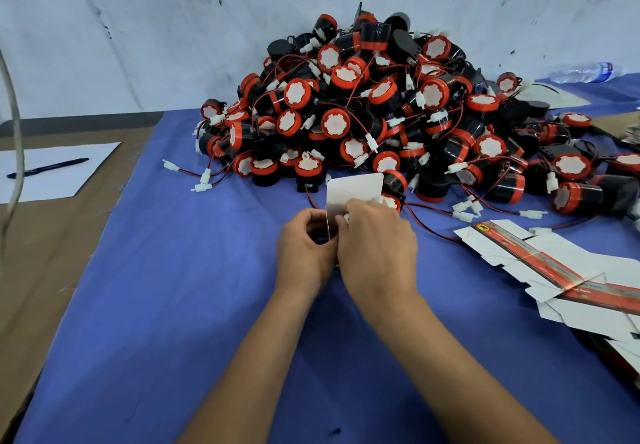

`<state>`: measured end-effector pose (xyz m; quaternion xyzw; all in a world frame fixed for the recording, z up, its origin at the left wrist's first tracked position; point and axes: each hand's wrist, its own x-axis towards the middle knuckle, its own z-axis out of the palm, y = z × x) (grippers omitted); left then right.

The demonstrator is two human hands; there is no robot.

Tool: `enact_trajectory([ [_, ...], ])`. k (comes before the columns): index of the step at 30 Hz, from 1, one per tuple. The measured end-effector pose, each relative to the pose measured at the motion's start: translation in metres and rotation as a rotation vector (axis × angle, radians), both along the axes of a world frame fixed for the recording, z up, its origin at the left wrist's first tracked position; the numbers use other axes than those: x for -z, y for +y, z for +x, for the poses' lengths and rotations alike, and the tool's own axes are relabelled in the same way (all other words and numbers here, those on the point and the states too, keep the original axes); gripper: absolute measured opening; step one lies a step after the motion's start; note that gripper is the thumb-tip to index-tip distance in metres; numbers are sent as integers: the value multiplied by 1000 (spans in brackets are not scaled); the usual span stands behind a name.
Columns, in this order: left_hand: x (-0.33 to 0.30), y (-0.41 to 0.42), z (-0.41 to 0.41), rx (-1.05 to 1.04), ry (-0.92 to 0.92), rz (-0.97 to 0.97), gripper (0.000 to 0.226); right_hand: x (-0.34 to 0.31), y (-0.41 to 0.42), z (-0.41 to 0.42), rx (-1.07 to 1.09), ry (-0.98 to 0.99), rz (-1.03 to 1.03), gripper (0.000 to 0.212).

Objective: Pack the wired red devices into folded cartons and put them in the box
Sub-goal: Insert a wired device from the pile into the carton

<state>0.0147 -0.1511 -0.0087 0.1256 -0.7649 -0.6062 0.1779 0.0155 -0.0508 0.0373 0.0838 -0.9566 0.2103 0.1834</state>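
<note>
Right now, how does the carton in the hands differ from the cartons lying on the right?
The carton in the hands stands upright with a flap raised; the flat cartons lie unfolded in a stack on the cloth. The held one shows only plain white; the flat ones show a red printed stripe. Both are white card.

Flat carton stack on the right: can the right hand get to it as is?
Probably yes, once freed. The flat cartons lie uncovered on the blue cloth, but the right hand and left hand both grip the white carton.

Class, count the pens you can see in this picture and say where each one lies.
1. The pen lies on a white sheet of paper at the left, beside the blue cloth. Others may be hidden.
</note>
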Motion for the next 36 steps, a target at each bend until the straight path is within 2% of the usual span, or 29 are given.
enact_trajectory([
  [5,0,0,1,-15,8,-36,12,-2,0,-3,-98,-17,-1,18],
  [8,1,-1,0,-22,7,-60,13,-2,0,-3,-183,20,23,7],
  [14,3,-2,0,-3,26,-87,7,1,4,-7,-225,149,136,19],
  [18,5,2,1,-16,37,-120,11,-4,17,-16,-416,-31,283,38],
  [19,4,3,2,-8,43,-136,12,-6,19,-18,-419,-69,239,38],
  [23,-1,0,5,49,69,-211,20,-6,20,-14,-351,-92,-156,22],
  [25,-3,-6,7,127,64,-189,14,-6,22,-13,-290,-86,-229,17],
  [26,-4,-11,8,191,54,-163,17,-6,24,-15,-259,-90,-236,15],
  [30,-6,-28,12,439,17,-143,58,-5,27,-17,-214,-86,-237,11],
  [32,-3,-28,11,408,30,-201,57,-6,25,-15,-276,-36,-197,10],
  [36,1,-23,8,268,32,-310,41,-7,25,-12,-468,12,-90,9],
])
